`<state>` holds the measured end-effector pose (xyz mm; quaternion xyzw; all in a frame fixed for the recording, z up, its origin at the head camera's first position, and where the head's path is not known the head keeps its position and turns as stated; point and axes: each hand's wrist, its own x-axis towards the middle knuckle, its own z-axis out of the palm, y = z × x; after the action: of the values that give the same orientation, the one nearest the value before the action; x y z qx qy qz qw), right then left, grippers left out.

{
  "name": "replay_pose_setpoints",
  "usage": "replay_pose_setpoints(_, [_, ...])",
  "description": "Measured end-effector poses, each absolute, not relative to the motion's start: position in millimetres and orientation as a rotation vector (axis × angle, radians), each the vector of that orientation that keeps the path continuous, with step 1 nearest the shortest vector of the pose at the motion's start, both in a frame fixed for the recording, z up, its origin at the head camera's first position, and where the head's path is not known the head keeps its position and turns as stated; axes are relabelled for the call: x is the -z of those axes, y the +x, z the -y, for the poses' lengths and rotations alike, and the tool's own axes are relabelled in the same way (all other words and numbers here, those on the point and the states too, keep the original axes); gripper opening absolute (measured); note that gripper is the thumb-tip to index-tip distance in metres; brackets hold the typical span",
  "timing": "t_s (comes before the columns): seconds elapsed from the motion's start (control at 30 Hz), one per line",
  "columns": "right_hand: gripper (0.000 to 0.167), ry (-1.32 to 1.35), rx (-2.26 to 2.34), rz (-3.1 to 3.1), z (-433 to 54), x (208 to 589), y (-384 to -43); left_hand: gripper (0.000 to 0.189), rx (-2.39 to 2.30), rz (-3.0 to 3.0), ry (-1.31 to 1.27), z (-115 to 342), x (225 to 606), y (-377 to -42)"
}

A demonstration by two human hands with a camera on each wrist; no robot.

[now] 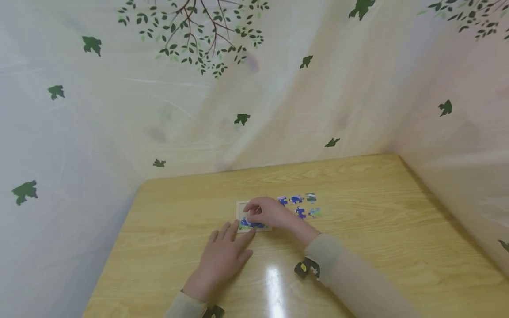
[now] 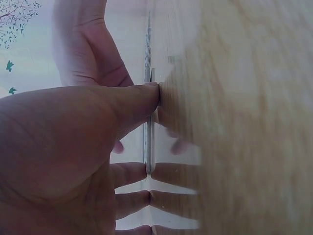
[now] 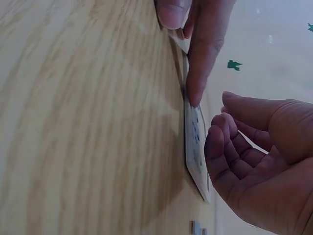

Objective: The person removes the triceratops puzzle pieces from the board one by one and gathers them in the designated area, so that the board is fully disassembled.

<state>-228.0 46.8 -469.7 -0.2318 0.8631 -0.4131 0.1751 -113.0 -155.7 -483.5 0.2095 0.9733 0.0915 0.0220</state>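
Wooden table (image 1: 366,207) backed by leaf-printed backdrop (image 1: 278,101). Puzzle frame (image 1: 237,213) touched at near edge by left hand (image 1: 223,254), fingers straight; overhung by right hand (image 1: 271,213), loosely curled, nothing seen grasped. Loose pieces (image 1: 296,199) set rightward, right hand nearer.

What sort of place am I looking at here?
Probably a small screened-off corner set up for tabletop activities, though the wider room isn't visible. A wooden table stands against pale, leaf-printed hangings that look like draped sheeting, and loose jigsaw pieces lie on it.
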Motion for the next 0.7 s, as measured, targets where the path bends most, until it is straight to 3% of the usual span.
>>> replay_pose_setpoints(0.7, [0.034, -0.638, 1.040, -2.494, -36.3, 481.3, -226.7, 0.056, -0.276, -3.008, 0.658, 155.4, 481.0, -112.6])
